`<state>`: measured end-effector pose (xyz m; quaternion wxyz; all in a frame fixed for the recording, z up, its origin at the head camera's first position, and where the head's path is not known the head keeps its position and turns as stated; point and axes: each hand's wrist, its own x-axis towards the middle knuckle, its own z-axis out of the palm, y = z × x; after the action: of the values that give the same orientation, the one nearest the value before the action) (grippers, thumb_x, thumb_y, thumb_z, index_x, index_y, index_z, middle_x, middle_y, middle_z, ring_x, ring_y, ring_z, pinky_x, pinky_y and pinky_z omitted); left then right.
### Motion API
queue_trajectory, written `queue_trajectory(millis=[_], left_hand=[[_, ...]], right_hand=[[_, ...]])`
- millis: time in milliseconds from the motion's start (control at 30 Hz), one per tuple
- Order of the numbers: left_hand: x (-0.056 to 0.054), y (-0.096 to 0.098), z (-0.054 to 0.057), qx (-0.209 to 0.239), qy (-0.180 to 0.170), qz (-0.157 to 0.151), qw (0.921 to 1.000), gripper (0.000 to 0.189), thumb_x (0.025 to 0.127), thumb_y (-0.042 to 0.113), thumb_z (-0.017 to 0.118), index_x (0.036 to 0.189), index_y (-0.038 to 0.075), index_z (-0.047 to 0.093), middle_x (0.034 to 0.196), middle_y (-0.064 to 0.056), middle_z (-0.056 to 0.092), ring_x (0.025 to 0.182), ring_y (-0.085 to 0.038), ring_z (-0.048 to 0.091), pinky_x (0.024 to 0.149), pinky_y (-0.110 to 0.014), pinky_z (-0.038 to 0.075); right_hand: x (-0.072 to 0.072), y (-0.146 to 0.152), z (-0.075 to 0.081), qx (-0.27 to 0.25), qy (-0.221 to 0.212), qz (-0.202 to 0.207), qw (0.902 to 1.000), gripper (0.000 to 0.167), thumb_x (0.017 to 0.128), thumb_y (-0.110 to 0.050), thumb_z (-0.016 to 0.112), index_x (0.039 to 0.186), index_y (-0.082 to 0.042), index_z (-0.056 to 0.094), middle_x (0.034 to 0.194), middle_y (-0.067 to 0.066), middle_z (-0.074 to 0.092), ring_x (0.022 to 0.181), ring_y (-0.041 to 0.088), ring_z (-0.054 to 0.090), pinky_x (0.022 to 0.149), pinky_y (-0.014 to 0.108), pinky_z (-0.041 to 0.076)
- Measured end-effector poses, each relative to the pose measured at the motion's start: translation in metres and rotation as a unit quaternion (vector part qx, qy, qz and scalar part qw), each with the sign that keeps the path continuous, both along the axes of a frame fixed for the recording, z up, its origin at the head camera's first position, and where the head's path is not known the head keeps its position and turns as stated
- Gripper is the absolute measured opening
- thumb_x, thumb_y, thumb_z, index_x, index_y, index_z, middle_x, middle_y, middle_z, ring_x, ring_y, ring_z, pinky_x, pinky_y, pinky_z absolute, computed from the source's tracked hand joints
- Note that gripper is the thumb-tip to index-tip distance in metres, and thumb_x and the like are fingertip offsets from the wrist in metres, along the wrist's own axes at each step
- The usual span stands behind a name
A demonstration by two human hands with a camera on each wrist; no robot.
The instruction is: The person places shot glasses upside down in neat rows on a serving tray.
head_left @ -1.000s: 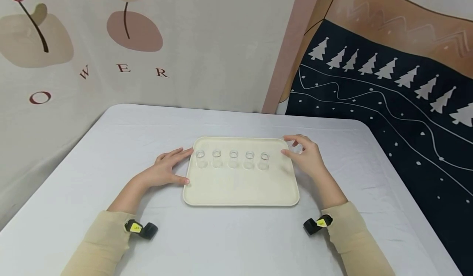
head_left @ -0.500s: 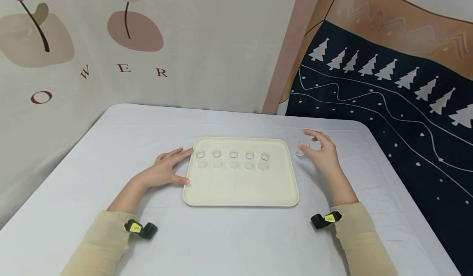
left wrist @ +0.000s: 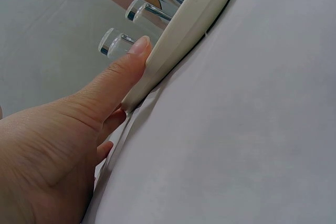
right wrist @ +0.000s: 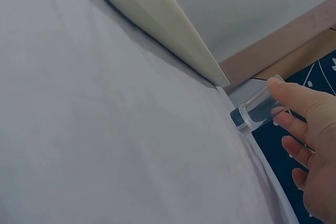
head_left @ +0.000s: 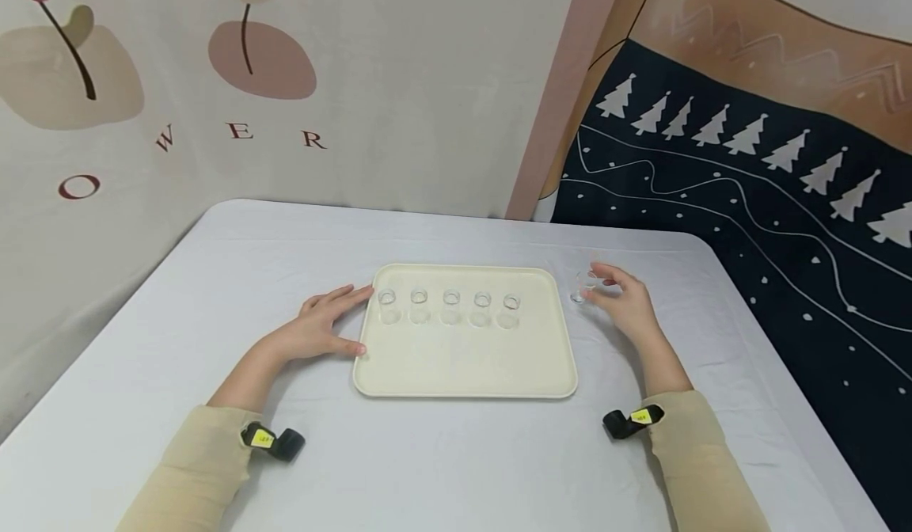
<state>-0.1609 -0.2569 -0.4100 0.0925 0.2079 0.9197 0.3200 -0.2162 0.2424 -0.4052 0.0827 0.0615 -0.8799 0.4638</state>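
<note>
My left hand (head_left: 319,329) lies along the left end of a cream tray (head_left: 463,370), fingers spread, the thumb on its rim in the left wrist view. Across the tray's back half stands a row of several small clear shot glasses (head_left: 451,307), their thick ends up. Just off the tray's right side, my right hand (head_left: 630,302) pinches another clear shot glass (right wrist: 255,111) between thumb and fingers. This glass has its thick base down, close over the tablecloth, and its upper part is partly covered by the fingers.
A white cloth (head_left: 456,461) covers the table. Behind it hangs a pale curtain (head_left: 413,120) with printed shapes and letters. A dark fabric (head_left: 663,176) with white trees hangs at the right. Each wrist carries a small black camera (head_left: 285,443).
My right hand has moved right from the tray's right edge, then a little toward me, its thumb and fingers now at the glass. The left hand, tray and row of glasses have not moved.
</note>
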Motion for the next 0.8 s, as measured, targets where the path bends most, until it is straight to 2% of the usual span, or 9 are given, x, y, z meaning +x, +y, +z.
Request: queue_trajectory(millis=[167,333,800], left_hand=[[0.000,0.001,-0.002,0.005,0.007,0.000,1.0000,0.101,0.071,0.046,0.081,0.151,0.011,0.030,0.154,-0.013,0.028,0.142,-0.037,0.010,0.105,-0.060,0.002],[0.000,0.001,-0.001,0.001,0.004,0.001,1.0000,0.102,0.071,0.048,0.080,0.151,0.012,0.029,0.154,-0.013,0.028,0.142,-0.037,0.010,0.105,-0.060,0.001],[0.001,0.001,0.002,-0.008,-0.007,0.002,0.9999,0.102,0.072,0.048,0.079,0.152,0.011,0.028,0.155,-0.013,0.026,0.142,-0.037,0.009,0.105,-0.061,0.000]], right_hand=[[0.000,0.002,-0.007,0.019,-0.026,0.004,0.9995,0.051,0.085,-0.020,0.075,0.130,-0.004,0.057,0.123,0.016,0.060,0.118,0.034,0.047,0.099,0.054,0.035],[0.000,0.004,-0.013,0.025,-0.038,0.010,0.9989,0.048,0.085,-0.021,0.075,0.126,-0.003,0.060,0.121,0.018,0.058,0.118,0.036,0.049,0.101,0.052,0.036],[0.000,0.000,-0.023,0.075,-0.017,-0.010,0.9970,0.041,0.085,-0.016,0.075,0.120,0.000,0.063,0.109,0.021,0.058,0.104,0.036,0.054,0.093,0.046,0.045]])
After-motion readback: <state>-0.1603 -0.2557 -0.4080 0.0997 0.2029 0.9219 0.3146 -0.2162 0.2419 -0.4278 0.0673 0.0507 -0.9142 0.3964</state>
